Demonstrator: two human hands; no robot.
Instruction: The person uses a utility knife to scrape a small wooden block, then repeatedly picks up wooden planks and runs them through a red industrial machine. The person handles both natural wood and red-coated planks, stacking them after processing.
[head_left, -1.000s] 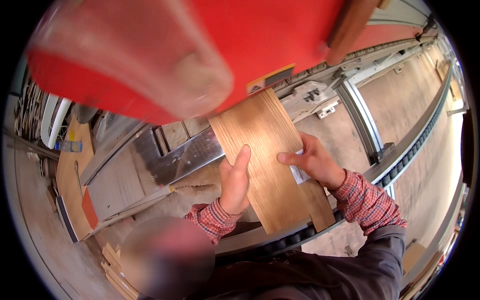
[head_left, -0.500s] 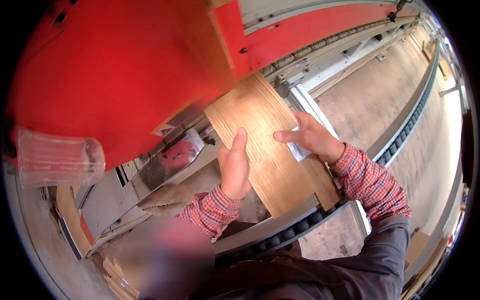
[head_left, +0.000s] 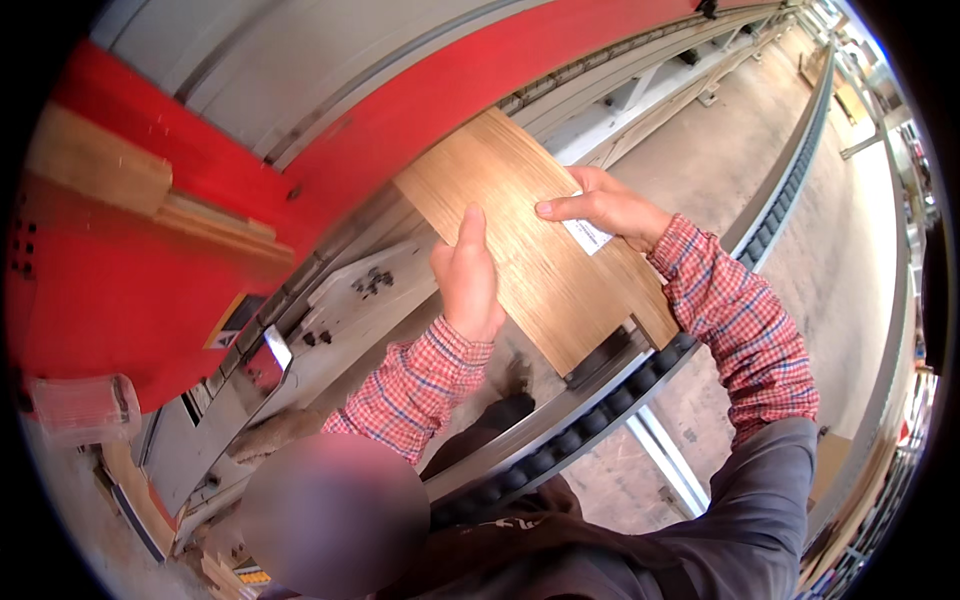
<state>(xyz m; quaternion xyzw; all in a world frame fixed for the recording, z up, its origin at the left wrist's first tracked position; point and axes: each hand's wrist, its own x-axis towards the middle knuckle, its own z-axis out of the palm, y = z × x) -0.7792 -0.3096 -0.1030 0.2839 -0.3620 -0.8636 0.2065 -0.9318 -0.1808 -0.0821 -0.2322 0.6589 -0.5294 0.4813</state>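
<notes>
A flat light-brown wooden board [head_left: 535, 255] with straight grain is held between my hands. Its near end has a notch at the right corner, and a white label [head_left: 586, 232] sticks to its top near the right edge. My left hand [head_left: 468, 280] grips the left edge, thumb on top and fingers hidden underneath. On the right edge, my right hand [head_left: 612, 208] is closed with its thumb beside the label; most of its fingers are out of sight below. The far end of the board reaches toward the red machine.
A red and grey machine [head_left: 400, 110] runs along the far side. Beneath the board's near end passes a rail with black rollers [head_left: 570, 440]; another roller rail [head_left: 790, 180] extends to the far right. A clear plastic container [head_left: 85, 408] is at the left.
The view has shifted, so the large red cover fills less of the picture and more of the machine shows. Both hands keep hold of the board, which sits slightly higher in view.
</notes>
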